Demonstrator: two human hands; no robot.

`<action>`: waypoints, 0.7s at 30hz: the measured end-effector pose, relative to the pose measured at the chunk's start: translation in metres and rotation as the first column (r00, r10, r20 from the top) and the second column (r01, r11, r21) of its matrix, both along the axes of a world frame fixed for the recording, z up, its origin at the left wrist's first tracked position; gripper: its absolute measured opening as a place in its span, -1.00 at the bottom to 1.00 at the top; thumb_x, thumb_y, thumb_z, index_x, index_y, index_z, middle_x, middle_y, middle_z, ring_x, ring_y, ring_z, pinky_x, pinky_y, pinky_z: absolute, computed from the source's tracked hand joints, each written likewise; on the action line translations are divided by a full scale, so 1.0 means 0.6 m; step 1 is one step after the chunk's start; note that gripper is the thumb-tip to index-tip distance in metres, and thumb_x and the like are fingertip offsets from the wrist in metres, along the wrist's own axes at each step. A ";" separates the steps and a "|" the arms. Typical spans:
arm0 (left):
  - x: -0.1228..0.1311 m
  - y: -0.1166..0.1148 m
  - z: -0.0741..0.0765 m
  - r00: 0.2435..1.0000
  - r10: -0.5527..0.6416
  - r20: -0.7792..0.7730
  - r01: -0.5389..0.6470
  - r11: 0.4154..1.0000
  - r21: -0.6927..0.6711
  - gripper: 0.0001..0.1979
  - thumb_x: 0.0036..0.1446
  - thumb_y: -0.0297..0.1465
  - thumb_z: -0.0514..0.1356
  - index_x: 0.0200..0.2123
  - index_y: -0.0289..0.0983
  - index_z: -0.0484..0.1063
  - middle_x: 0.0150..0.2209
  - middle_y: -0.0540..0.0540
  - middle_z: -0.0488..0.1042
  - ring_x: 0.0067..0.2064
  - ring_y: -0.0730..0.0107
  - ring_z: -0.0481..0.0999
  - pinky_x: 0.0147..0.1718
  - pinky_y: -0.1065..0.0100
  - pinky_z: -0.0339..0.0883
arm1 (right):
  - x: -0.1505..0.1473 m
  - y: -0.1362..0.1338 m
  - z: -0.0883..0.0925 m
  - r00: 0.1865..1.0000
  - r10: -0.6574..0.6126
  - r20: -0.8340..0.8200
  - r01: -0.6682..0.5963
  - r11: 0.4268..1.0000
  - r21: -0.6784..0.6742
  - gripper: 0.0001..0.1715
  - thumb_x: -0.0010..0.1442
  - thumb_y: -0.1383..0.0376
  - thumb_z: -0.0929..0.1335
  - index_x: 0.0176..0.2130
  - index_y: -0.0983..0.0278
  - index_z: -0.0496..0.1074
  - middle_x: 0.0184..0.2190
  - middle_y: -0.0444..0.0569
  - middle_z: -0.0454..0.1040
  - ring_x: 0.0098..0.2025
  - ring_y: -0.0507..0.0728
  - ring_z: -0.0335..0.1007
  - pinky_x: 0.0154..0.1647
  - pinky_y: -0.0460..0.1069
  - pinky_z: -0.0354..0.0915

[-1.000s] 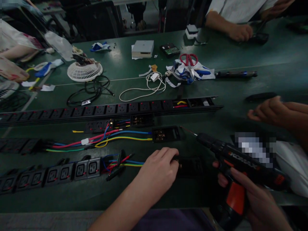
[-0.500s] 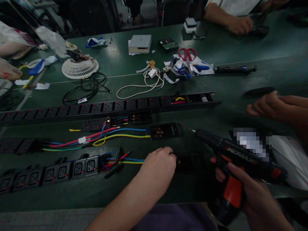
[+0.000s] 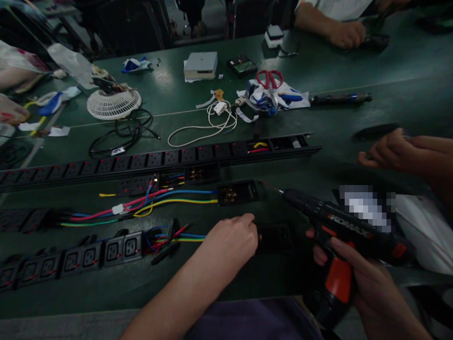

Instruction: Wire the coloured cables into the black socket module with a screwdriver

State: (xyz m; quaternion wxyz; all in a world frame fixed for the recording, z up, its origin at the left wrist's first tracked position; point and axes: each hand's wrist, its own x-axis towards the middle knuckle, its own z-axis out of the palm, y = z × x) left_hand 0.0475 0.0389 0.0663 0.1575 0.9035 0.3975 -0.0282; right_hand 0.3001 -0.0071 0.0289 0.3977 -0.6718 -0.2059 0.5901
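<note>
My right hand grips a black and orange power drill, its long thin bit pointing left. The bit's tip is beside a black terminal housing with brass contacts and blue and yellow-green wires. My left hand is closed over the left part of a nearer black housing; what its fingers pinch is hidden. Blue and yellow-green wires run under this hand from a black socket strip at the lower left.
A long socket strip crosses the green table. Behind it are a white cable, red-handled scissors on gloves, a white fan grille and a grey box. Another person's hand is at the right.
The whole view has shifted slightly, so most things appear a little further left. My hands keep nearly the same poses, and the drill remains in my right hand.
</note>
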 end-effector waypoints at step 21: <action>-0.090 -0.024 -0.050 0.864 0.341 0.371 -0.398 0.914 0.085 -0.88 0.32 -0.52 0.08 -0.14 -0.27 0.38 -0.09 -0.13 0.50 -0.08 0.29 0.54 -0.03 0.22 0.48 | -0.008 0.000 -0.005 0.997 -0.064 -0.046 0.071 0.982 0.175 -0.09 -0.07 -0.12 0.45 -0.03 0.56 0.33 -0.38 0.13 0.28 -0.36 -0.05 0.22 -0.38 -0.19 0.27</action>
